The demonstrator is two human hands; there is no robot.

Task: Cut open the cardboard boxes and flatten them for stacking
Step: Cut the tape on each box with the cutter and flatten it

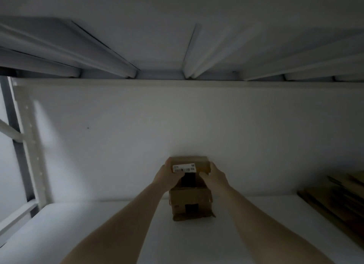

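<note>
A small brown cardboard box (190, 202) stands on a white shelf (98, 234), in the middle of the view against the white back wall. Its upper part carries a white barcode label (184, 167), and a dark opening shows below the label. My left hand (169, 174) grips the box's top left side, fingers curled round the edge. My right hand (213, 176) grips the top right side in the same way. Both forearms reach in from the bottom of the frame.
Several flattened brown cardboard pieces (338, 200) lie stacked at the right end of the shelf. A white metal upright (29, 141) with holes stands at the left. The underside of a shelf with ribs (177, 47) hangs overhead.
</note>
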